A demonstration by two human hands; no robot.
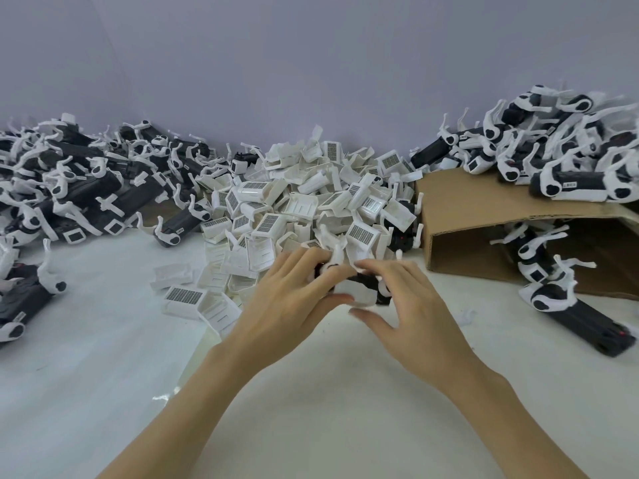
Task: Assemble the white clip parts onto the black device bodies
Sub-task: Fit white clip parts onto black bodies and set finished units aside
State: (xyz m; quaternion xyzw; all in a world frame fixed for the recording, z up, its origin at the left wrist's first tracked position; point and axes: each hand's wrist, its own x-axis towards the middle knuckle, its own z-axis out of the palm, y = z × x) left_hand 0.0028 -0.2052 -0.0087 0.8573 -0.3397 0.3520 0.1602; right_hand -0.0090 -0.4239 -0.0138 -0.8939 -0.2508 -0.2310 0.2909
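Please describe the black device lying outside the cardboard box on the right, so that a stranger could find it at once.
Find the brown cardboard box lying open on its side at the right. On the white table just before its opening lies one black device, white end toward the box. Unlike the others nearby, it lies alone on the table, not inside the box or piled on it.

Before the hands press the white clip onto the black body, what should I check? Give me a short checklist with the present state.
1. Left hand holds the black device body: ok.
2. Right hand holds the white clip part: ok.
3. Clip lined up with the body: cannot tell, fingers hide it.
4. More clips within reach in the white clip pile: ok.
5. Bare table in front of the hands: ok.
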